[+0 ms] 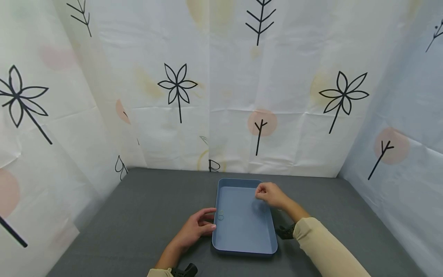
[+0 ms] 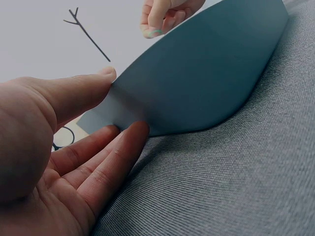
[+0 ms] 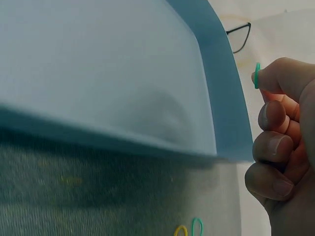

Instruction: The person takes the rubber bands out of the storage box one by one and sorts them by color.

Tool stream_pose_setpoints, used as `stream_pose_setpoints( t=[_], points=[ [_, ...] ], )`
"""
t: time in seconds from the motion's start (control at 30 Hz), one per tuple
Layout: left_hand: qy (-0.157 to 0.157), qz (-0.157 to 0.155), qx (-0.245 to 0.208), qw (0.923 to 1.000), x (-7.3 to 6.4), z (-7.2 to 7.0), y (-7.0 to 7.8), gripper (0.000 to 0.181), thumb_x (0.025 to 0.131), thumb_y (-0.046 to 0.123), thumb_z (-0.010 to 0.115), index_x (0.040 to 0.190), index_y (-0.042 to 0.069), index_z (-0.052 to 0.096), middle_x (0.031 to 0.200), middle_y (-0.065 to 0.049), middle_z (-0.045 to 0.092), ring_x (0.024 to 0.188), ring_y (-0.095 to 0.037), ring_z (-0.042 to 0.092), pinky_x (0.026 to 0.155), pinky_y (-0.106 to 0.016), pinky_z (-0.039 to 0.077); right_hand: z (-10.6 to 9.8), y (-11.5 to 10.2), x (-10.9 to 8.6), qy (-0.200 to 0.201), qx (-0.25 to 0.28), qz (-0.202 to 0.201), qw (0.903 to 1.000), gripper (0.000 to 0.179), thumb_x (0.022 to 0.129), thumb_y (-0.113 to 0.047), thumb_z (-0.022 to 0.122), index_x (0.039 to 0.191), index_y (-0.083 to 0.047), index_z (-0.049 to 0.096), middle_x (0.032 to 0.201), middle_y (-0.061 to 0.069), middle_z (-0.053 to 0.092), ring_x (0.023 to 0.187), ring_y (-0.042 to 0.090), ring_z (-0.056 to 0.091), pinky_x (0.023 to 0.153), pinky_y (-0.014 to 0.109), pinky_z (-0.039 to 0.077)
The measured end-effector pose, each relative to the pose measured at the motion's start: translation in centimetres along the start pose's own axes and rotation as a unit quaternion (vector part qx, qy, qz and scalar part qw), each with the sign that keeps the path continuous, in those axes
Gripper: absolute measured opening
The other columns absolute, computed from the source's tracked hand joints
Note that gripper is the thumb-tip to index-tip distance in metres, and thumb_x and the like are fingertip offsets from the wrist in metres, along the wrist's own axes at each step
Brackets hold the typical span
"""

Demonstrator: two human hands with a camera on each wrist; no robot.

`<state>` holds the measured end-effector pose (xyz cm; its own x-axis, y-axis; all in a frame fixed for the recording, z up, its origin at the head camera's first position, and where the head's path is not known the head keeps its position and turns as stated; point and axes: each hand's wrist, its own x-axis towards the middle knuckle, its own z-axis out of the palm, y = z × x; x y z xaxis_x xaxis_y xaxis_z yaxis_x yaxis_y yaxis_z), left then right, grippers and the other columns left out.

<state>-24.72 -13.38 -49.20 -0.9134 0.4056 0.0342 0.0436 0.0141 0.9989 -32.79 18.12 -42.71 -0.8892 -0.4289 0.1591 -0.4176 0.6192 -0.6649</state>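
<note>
A shallow blue tray (image 1: 242,234) lies on the grey tabletop. My left hand (image 1: 194,230) rests at its left side; in the left wrist view the thumb touches near the rim and the fingertips (image 2: 137,132) lie against the outer wall. Above the tray's far right corner is my right hand (image 1: 273,195). Its thumb and index finger pinch a small green rubber band (image 3: 257,76), while the other fingers curl in. Inside the tray, by the left wall, lies a thin greenish ring (image 1: 218,217), too faint to identify for certain.
On the table beside the tray's right side lie a yellow loop (image 3: 181,227) and a green loop (image 3: 197,226), partly cut off by the frame. Patterned white sheets (image 1: 228,88) rise behind the grey table (image 1: 155,204) and along both sides.
</note>
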Motion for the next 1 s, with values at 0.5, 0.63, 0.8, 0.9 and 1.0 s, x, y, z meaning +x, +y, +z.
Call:
stream_pose_setpoints(
  t=[0.5,0.63,0.8,0.9,1.0],
  points=[
    [0.000,-0.001,-0.002,1.0000,0.0,0.0,0.1,0.056,0.092,0.007,0.067,0.142,0.000,0.044,0.125,-0.024,0.053,0.103,-0.030,0.061,0.081,-0.043,0.055,-2.4,2.5,-2.4,0.055,0.009,0.048,0.9973,0.007,0.092,-0.002,0.058,0.087,0.001,0.062,0.073,0.010,0.058,0.061,0.016,0.046,0.058,0.032,0.042],
    [0.001,-0.003,-0.001,1.0000,0.0,0.1,0.1,0.056,0.091,0.007,0.068,0.142,0.000,0.044,0.125,-0.024,0.053,0.103,-0.030,0.061,0.081,-0.043,0.055,-2.9,3.6,-3.4,0.062,0.009,0.066,0.9958,0.007,0.093,-0.001,0.058,0.087,0.002,0.061,0.076,0.009,0.058,0.062,0.018,0.045,0.058,0.033,0.042],
    [0.002,-0.005,-0.001,1.0000,-0.1,0.0,0.2,0.056,0.092,0.007,0.067,0.142,0.000,0.045,0.126,-0.024,0.053,0.103,-0.029,0.061,0.081,-0.043,0.055,-3.4,5.1,-4.1,0.073,-0.003,0.074,0.9945,0.007,0.092,-0.001,0.059,0.086,0.002,0.061,0.077,0.006,0.058,0.062,0.018,0.045,0.056,0.034,0.042],
    [0.004,-0.007,0.000,1.0000,-0.1,0.0,0.3,0.055,0.091,0.007,0.068,0.142,0.000,0.045,0.126,-0.024,0.053,0.103,-0.029,0.061,0.082,-0.043,0.054,-3.6,5.5,-4.3,0.077,-0.012,0.081,0.9937,0.007,0.091,-0.001,0.059,0.085,0.002,0.062,0.075,0.005,0.058,0.062,0.018,0.045,0.056,0.034,0.041],
    [0.004,-0.006,0.000,1.0000,-0.1,0.0,0.2,0.056,0.091,0.007,0.068,0.142,0.000,0.044,0.126,-0.024,0.053,0.104,-0.030,0.061,0.082,-0.043,0.054,-3.7,5.7,-4.5,0.076,-0.024,0.088,0.9930,0.008,0.091,-0.001,0.059,0.085,0.003,0.062,0.074,0.004,0.057,0.062,0.018,0.046,0.057,0.034,0.041]
  ],
)
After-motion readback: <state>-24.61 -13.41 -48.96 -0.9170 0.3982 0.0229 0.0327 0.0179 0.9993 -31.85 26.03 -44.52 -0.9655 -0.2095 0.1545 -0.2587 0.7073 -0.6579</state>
